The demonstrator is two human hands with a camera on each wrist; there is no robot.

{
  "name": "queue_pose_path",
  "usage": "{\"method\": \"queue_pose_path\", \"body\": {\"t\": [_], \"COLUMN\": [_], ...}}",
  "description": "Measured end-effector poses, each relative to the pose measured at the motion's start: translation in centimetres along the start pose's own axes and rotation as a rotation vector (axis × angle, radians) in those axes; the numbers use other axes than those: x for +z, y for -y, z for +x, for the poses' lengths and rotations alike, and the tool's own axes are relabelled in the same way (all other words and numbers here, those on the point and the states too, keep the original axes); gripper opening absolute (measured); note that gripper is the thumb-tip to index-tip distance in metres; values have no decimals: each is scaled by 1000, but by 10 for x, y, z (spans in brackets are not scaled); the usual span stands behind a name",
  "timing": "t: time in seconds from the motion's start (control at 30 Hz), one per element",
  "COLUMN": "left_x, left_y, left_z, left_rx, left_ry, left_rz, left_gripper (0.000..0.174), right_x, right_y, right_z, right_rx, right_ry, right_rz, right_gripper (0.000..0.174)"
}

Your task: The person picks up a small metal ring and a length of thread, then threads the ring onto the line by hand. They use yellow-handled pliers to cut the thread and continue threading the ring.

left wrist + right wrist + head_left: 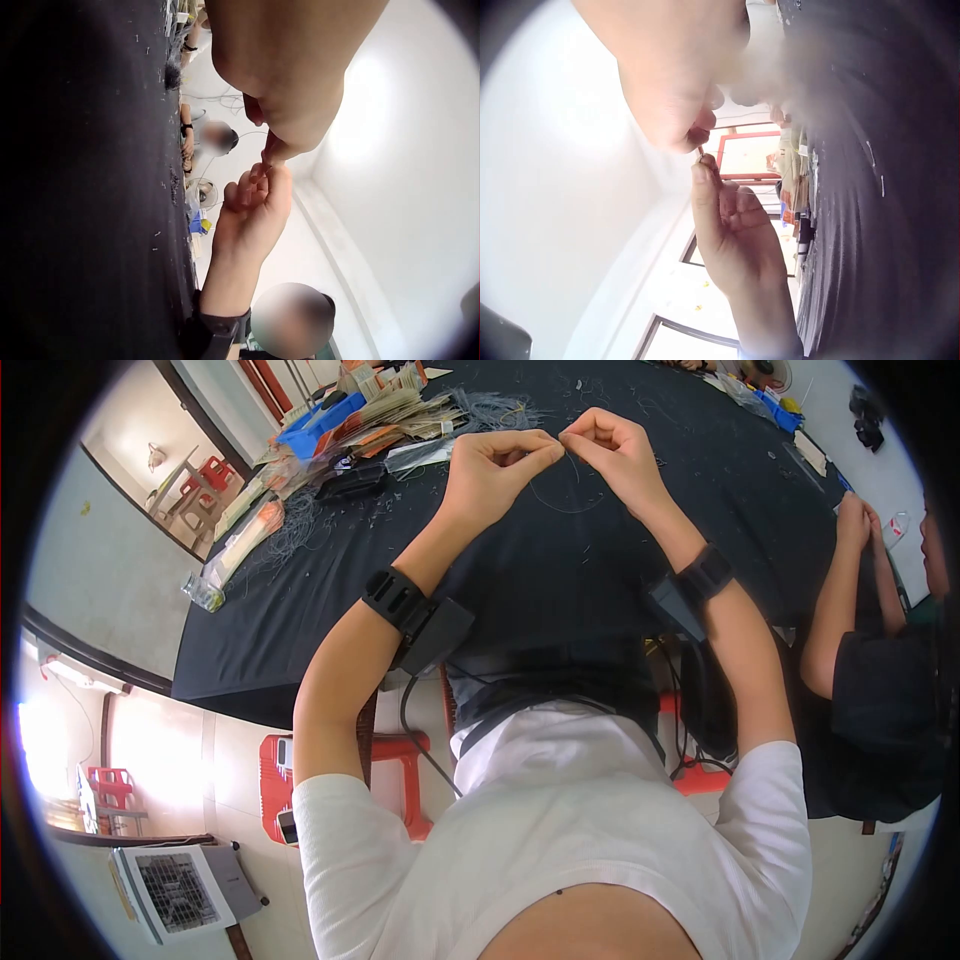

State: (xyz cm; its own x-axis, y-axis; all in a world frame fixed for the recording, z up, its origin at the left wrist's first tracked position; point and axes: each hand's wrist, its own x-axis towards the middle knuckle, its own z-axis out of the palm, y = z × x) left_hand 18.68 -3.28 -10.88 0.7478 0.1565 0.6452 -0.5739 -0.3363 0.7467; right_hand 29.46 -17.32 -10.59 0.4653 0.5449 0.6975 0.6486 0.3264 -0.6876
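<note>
1. We look down at our two hands; they are up at 12 o'clock, over the black table (600,590).
2. Our left hand (495,460) is curled up small and pinches the thin wire (562,511); our right hand (612,448) is curled up small too and pinches the same wire; the fingertips nearly touch.
3. The thin wire hangs in a little loop at 6 o'clock from our hands; we cannot tell if it touches the table; it is very thin and hard to see.
4. We think a soft but sure pinch is best; too hard may bend the wire; too loose may let it slip.
5. We should hold our hands close together and move only the fingertips; big moves could pull the loop out.
6. A pile of grey wires (495,405) lies at 11 o'clock, near our left hand; a blue tray (320,422) sits past it at 10 o'clock; we should hold our loop away from the pile so it does not catch.
7. Another person (870,650) sits at 3 o'clock; we should tuck our right elbow in.
</note>
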Motion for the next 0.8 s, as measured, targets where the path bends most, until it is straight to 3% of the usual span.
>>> {"method": "queue_pose_path", "body": {"t": [0.23,0.33,0.63,0.73,0.8], "left_x": [0,0,-5,-7,-11], "left_y": [0,-3,5,15,18], "left_z": [0,-1,2,5,6], "left_rx": [-18,-74,-43,0,4], "left_ry": [-80,-162,-274,-305,-305], "left_rz": [-122,-113,11,94,267], "left_gripper": [16,15,19,19,19], "right_x": [3,11,19,22,14], "right_y": [10,14,27,13,24], "right_z": [-7,-12,-13,-11,-13], "right_rx": [448,537,424,106,14], "right_ry": [167,224,226,228,234], "right_rz": [221,335,229,14,-296], "right_gripper": [8,10,10,8,7]}}
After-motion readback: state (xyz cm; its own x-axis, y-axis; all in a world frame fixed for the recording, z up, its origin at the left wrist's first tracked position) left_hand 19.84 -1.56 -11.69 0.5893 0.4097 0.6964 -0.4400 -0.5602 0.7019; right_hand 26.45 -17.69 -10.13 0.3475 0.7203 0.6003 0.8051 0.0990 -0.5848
